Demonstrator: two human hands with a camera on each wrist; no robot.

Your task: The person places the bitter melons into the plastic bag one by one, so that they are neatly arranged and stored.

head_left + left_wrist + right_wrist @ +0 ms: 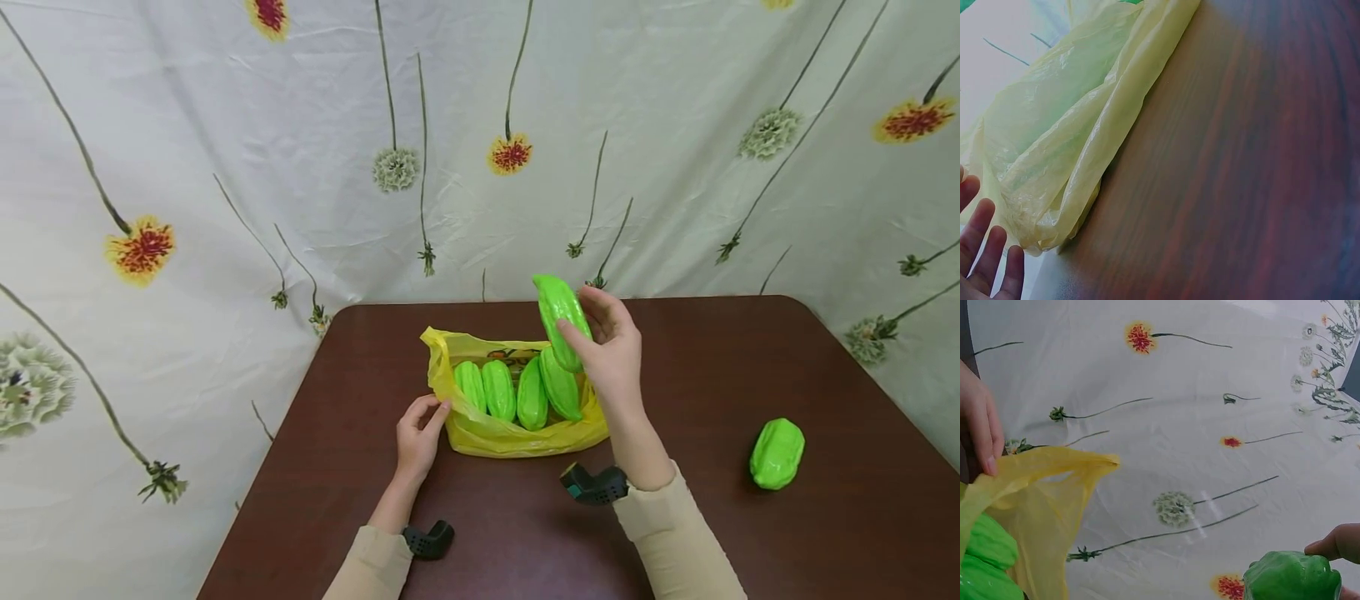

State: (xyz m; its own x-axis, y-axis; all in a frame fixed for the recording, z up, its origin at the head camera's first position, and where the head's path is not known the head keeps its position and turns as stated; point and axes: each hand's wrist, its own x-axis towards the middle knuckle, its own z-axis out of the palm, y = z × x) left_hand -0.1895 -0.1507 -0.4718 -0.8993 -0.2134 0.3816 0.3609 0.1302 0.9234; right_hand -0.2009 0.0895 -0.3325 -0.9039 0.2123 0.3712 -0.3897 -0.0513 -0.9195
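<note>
A yellow plastic bag [487, 443] lies with its mouth spread on the table, several glossy bright green ridged fruits [498, 392] side by side inside. My right hand [617, 358] holds another elongated green ridged fruit [557, 312] between thumb and fingers, raised above the bag's right side. In the right wrist view that held fruit [1291, 575] shows at the lower right. At the bag's left rim, my left hand [417, 437] pinches the plastic between thumb and forefinger; its other fingers [988, 259] are loosely extended in the left wrist view.
One more green ridged fruit [777, 454] lies alone at the right of the dark brown table [697, 367]. Behind the table hangs a white cloth [322, 108] printed with flowers. Both wrists carry small black cameras.
</note>
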